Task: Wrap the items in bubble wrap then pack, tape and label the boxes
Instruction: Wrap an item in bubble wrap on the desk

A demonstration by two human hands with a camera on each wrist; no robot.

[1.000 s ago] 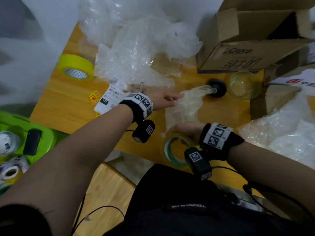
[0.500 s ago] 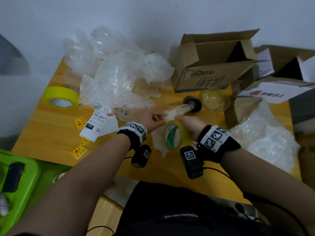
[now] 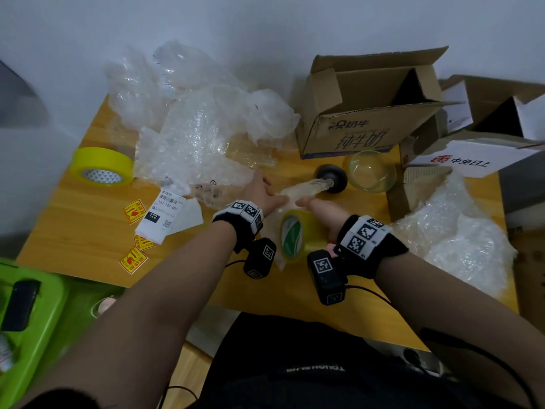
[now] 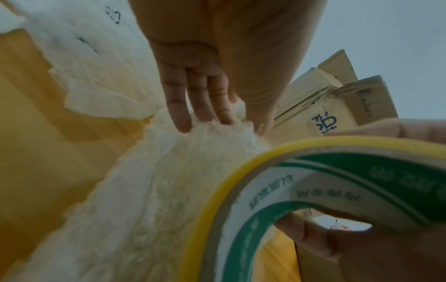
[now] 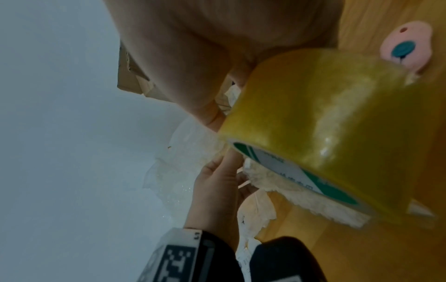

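Holding a tape roll (image 3: pixel 298 236) upright with fingers curled through its core, the right hand (image 3: pixel 324 214) hovers over the table (image 3: pixel 73 231). The left hand (image 3: pixel 261 193), fingers straight, presses the bubble-wrapped item (image 3: pixel 303 190), which lies mid-table. It looks light, soft outside, probably fragile within; grip it around the padded middle.

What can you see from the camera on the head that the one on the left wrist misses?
Only the head view shows the second yellow tape roll, the shipping label, the glass bowl and the green bin. Only the left wrist view shows the right hand's fingers through the clear tape roll's core. Both show the left hand on the bubble wrap bundle and the open cardboard box.
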